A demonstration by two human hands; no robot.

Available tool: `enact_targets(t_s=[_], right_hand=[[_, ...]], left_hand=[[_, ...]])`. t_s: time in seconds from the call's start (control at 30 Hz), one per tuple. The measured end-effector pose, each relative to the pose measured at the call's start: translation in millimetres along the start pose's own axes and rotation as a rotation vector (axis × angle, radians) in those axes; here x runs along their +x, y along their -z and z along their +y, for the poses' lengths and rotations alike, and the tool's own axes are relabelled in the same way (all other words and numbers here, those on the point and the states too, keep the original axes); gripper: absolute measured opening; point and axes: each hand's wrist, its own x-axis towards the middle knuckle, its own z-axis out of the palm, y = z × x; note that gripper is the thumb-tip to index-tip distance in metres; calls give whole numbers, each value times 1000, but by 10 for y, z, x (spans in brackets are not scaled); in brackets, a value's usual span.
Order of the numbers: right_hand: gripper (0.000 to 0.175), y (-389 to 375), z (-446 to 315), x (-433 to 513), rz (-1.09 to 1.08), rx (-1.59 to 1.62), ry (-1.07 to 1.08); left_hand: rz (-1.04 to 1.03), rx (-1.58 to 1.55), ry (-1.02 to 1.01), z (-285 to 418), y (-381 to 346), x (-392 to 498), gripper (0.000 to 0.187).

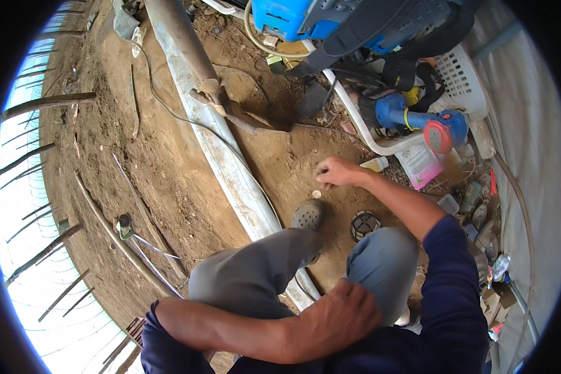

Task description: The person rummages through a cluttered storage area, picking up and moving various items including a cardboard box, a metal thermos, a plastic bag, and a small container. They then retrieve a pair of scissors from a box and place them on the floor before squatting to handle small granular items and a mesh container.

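My right hand [333,172] reaches out low over the bare dirt floor, its fingers curled downward. The fingertips are blurred, so whether they hold anything is unclear. Just below them on the dirt lies a small round pale disc [316,193], in front of the toe of a grey clog [307,215] with holes in it. My left hand [341,308] is bent across my lap near the right knee, its fingers curled and partly hidden from above. Beside the clog sits a round black ribbed plastic piece [365,225]. A small bottle with a white cap [375,164] lies past my right wrist.
A pale sheet-like strip [215,159] with a cable over it crosses the ground. Ahead stand a blue backpack unit [280,18] with black straps and a white tube frame [350,105]. On the right are a blue power tool [416,119], a pink-and-white packet [419,166] and a white basket [463,77].
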Motion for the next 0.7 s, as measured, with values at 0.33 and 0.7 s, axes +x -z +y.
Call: enact_targets(t_s=[0.33,0.7], right_hand=[[34,-348,1357,-1900,379,18,-87],[31,-777,2339,-2519,1279,363,-135]], left_hand=[[-19,60,-107,34,-9,361,33],[-157,96,-241,15,19,774,37]])
